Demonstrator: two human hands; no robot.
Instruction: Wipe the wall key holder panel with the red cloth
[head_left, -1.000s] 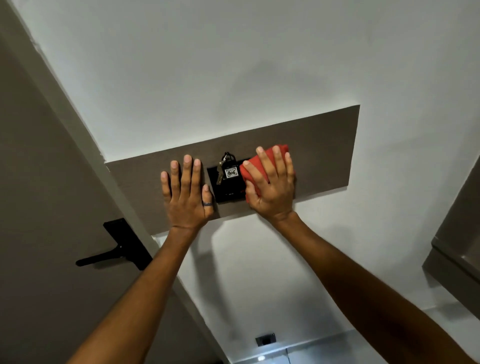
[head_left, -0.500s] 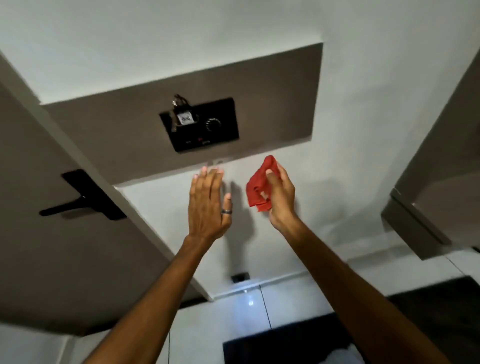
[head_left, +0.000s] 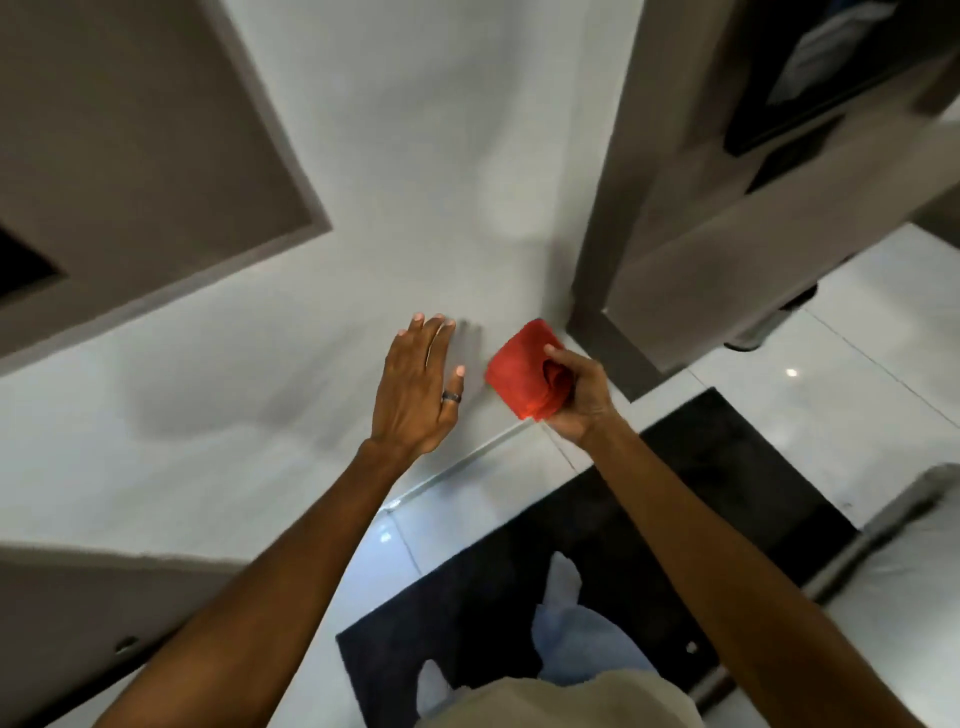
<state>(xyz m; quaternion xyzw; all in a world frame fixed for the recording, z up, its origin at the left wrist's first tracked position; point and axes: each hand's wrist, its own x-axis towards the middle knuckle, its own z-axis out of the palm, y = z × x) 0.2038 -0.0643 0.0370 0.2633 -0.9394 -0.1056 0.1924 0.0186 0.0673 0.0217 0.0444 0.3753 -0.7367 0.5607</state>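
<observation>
The brown key holder panel (head_left: 130, 156) sits on the white wall at the upper left, with a corner of its black key box (head_left: 21, 267) cut off by the left edge. My right hand (head_left: 582, 395) grips the folded red cloth (head_left: 524, 369) well below and right of the panel, away from the wall. My left hand (head_left: 421, 384), wearing a ring, is flat and empty with its fingers extended, its fingertips close to the white wall beside the cloth. Neither hand touches the panel.
A brown cabinet or door frame (head_left: 727, 182) stands at the right, meeting the wall in a corner. Below lies a black mat (head_left: 675, 519) on glossy white floor tiles (head_left: 857, 374). My legs and feet (head_left: 561, 597) are on the mat. A brown door (head_left: 78, 613) is at lower left.
Both hands have come off the panel and dropped down. The view has swung down and right, so the panel moved to the upper left and the floor came into sight.
</observation>
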